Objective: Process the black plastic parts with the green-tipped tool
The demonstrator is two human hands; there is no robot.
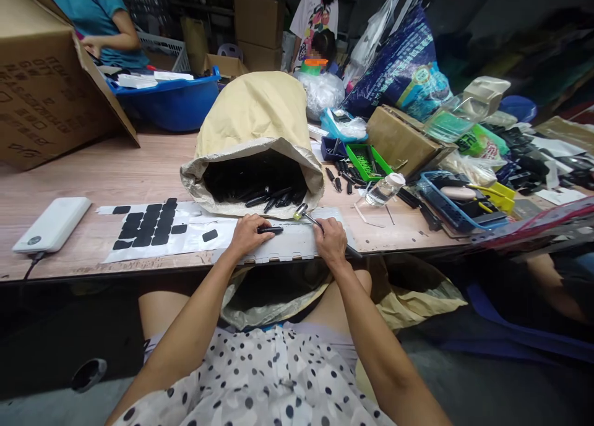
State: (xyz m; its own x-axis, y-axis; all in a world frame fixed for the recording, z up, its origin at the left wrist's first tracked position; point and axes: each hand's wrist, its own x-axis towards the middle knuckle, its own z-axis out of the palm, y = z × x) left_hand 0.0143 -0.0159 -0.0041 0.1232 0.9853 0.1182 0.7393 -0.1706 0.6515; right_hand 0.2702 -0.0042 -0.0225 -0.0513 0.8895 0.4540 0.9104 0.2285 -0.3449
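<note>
My left hand (248, 234) is closed on a slim black part (271, 230), its fingers pinching one end above a grey board (292, 240) at the table's front edge. In my right hand (331, 238) is a small hammer (301, 212) with a yellowish face and a dark handle, its head pointing left, close to the sack's mouth. Just beyond both hands lies an open paper sack (260, 117) on its side, with several similar black parts (278, 198) at its opening. Left of my left hand, black rounded patches (151, 224) sit in rows on a white sheet (185, 243).
A white power bank (53, 224) with a cable lies at the left. Behind it stand a cardboard box (51, 98) and a blue tub (171, 101). On the right are a green tray (369, 161), a clear bottle (385, 190) and a blue basket (457, 206). Other people are nearby.
</note>
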